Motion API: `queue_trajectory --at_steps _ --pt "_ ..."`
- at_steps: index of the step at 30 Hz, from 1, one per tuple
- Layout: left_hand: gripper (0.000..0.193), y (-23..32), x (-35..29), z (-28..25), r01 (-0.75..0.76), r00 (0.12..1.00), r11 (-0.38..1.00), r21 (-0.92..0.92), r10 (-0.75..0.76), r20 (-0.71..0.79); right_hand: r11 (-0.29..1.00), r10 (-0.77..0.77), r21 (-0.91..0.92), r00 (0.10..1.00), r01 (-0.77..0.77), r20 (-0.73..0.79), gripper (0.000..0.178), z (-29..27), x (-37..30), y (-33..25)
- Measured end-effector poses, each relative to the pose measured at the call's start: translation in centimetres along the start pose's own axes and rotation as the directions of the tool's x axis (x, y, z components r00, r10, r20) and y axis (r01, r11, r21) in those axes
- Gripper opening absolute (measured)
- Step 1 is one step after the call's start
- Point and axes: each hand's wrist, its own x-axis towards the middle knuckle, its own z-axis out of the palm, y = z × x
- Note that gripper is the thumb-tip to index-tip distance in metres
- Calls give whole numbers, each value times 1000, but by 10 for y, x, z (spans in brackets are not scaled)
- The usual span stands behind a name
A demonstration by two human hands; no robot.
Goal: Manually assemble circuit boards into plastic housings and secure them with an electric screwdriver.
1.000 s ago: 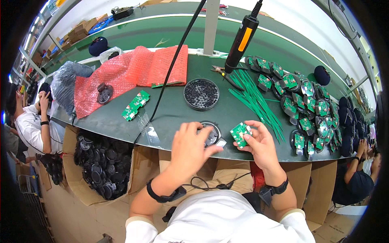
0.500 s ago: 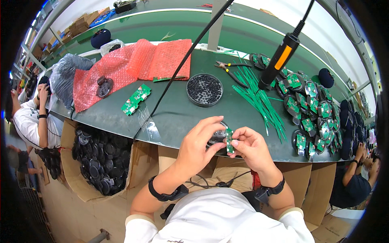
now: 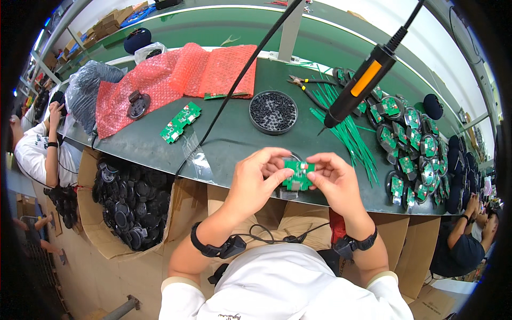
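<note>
Above the front edge of the bench, my left hand and my right hand grip a small green circuit board from its two sides, its face turned up. Behind and under the board shows a dark round plastic housing, mostly covered, on the left hand's side. Whether the board is fixed to it I cannot tell. An electric screwdriver hangs to the upper right, its tip apart from the board. Beyond my hands stands a round dish of small black pieces, perhaps screws.
Green strips and cutters lie right of the dish. Housings with boards are heaped at the right. Left are red bubble wrap, joined boards and one housing. A carton of black housings stands below. Co-workers sit at both sides.
The circuit board has turned from edge-on to face up between my hands. The screwdriver has shifted left and lower, and its tip now shows. My right hand's fingers have spread along the board's edge.
</note>
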Motion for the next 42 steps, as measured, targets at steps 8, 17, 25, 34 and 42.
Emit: queue_trajectory --at_steps 8,17,25,34,42 --pt "97 -4 -31 4 -251 963 778 576 260 68 984 64 -163 996 -74 -61 29 3 22 17" --pt "74 -13 -32 3 -292 948 724 625 308 86 782 -113 -611 992 125 57 34 10 16 -5" --pt "55 -15 -32 2 -283 945 724 629 322 54 591 -417 -634 862 498 288 45 5 12 -5" --pt "41 -5 -17 6 -327 887 713 621 457 -58 622 -558 -594 821 510 121 40 15 12 6" --pt "36 -12 -16 12 -316 885 817 483 437 -162 715 -518 -528 854 458 41 35 21 9 10"
